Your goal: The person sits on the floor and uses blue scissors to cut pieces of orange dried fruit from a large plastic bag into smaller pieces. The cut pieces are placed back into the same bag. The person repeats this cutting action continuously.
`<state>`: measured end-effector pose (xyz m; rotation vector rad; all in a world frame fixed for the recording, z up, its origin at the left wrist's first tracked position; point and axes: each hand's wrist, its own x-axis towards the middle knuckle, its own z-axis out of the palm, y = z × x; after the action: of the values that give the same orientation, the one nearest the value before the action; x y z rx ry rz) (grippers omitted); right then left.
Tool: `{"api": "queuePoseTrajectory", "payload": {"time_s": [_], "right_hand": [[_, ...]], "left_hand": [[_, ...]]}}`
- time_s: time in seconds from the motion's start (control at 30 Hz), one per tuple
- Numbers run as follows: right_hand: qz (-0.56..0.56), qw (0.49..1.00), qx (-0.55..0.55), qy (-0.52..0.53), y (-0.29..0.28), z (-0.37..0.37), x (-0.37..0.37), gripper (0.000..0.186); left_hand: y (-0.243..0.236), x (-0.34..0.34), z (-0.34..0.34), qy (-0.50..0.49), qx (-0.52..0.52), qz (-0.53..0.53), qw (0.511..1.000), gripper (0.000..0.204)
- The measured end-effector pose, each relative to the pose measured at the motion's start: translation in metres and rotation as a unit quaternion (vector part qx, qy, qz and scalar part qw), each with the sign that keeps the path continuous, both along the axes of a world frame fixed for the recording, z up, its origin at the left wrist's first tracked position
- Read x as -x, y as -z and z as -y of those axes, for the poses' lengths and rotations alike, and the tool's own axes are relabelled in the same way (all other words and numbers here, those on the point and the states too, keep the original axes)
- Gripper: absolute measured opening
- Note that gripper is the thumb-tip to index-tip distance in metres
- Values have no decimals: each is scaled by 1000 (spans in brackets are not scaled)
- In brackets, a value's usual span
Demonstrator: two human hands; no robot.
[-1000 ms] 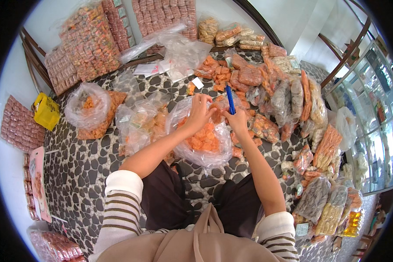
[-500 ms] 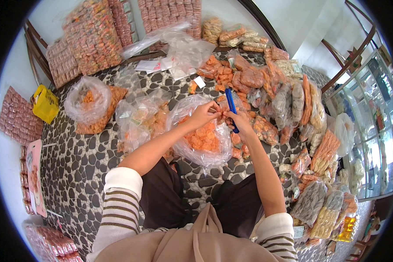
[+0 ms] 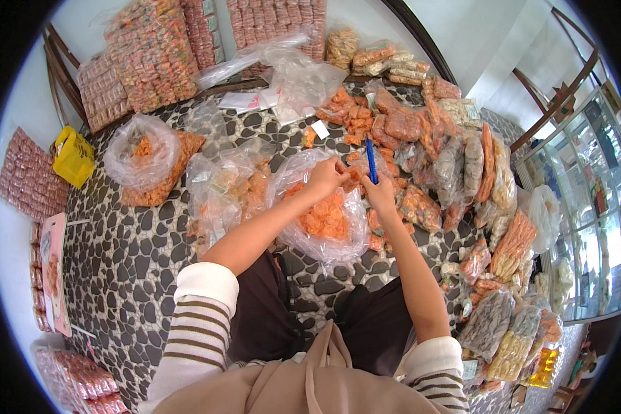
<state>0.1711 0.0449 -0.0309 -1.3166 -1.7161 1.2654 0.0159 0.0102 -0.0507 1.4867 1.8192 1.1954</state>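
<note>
My right hand [image 3: 379, 192] is closed around a long, slim blue tool [image 3: 371, 162], which points away from me; its exact kind is not clear. Just left of it, my left hand [image 3: 326, 175] pinches with bent fingers; whatever is between the fingertips is too small to make out. Both hands are close together above the far right rim of a large open clear plastic bag [image 3: 354, 247]. Orange chip-like pieces [image 3: 324, 217] fill that bag, which stands on the floor in front of my knees. Beside it on the left lie clear bags [image 3: 231, 183] with orange contents.
Many filled snack bags [image 3: 486, 248] pile up on the right, by a glass display case [image 3: 579, 214]. Another open bag [image 3: 139, 169] stands at left near a yellow bag [image 3: 74, 157]. Large packed bundles [image 3: 150, 58] lean on the far wall. Pebble-patterned floor [image 3: 134, 276] shows at left.
My right hand has turned the blue tool, so less of it shows below the fingers. The hands have drawn slightly apart, and the whole view has shifted a little.
</note>
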Motion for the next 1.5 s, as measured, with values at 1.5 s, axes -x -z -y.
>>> {"api": "queuePoseTrajectory", "payload": {"time_s": [1.5], "right_hand": [[-214, 970, 112, 23, 19, -10, 25, 11]], "left_hand": [[-13, 30, 20, 62, -91, 333, 936, 37]]}}
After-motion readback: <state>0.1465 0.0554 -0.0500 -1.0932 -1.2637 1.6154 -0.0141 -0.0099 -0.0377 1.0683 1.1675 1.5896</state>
